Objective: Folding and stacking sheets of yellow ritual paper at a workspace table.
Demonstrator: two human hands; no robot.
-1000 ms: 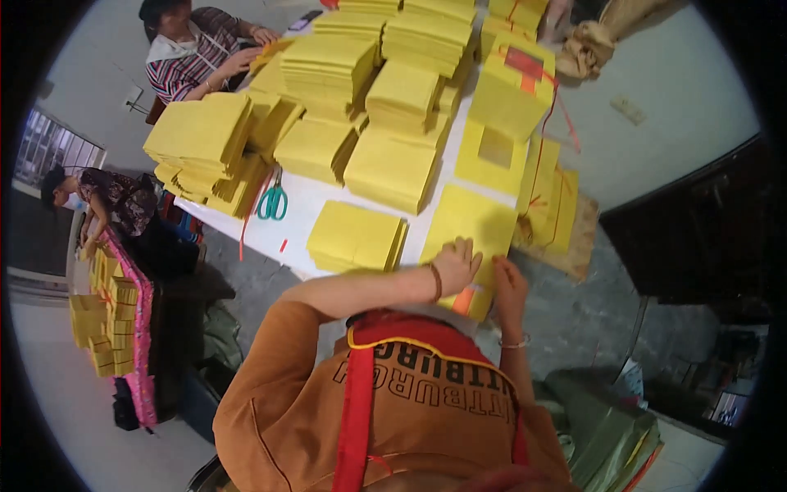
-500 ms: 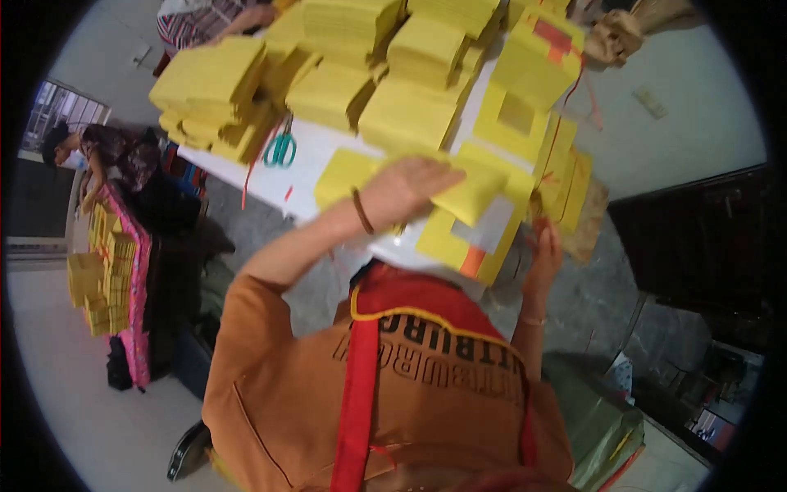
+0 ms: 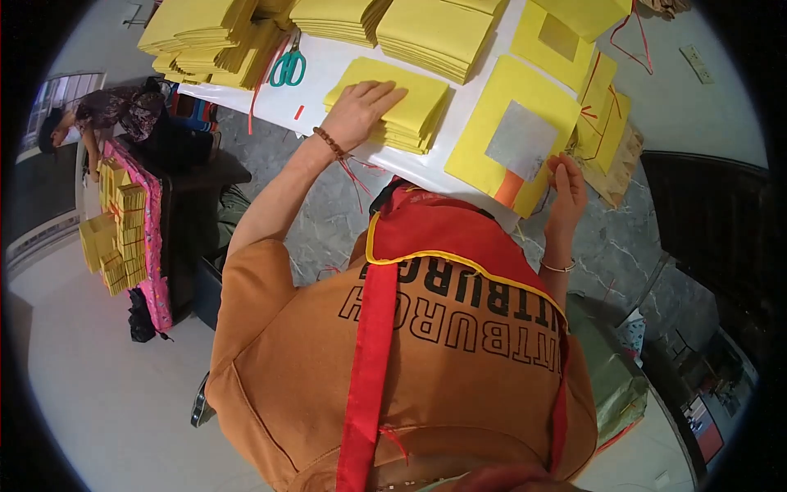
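My left hand (image 3: 361, 115) lies with its fingers stretched over the top of a stack of folded yellow paper (image 3: 410, 123) at the table's near edge. Right of that stack is a flat yellow sheet (image 3: 484, 115) bearing a silver-grey rectangle (image 3: 521, 141) and an orange strip (image 3: 508, 189). My right hand (image 3: 566, 193) is at this sheet's right edge, thumb and fingers curled together in a pinch. Whatever may be between those fingertips is too small to make out.
Green-handled scissors (image 3: 288, 69) lie on the white table (image 3: 238, 100) beside red string. Taller yellow stacks (image 3: 438, 37) stand behind. Red-tied yellow bundles (image 3: 602, 115) sit at the right. Far left, another person (image 3: 115, 127) leans over a pink-edged table (image 3: 156, 271) with yellow bundles.
My left hand has moved left, from over the patched sheet with yellow paper under its fingers, onto the stack. My right hand stays near the sheet's right edge. The whole view has shifted.
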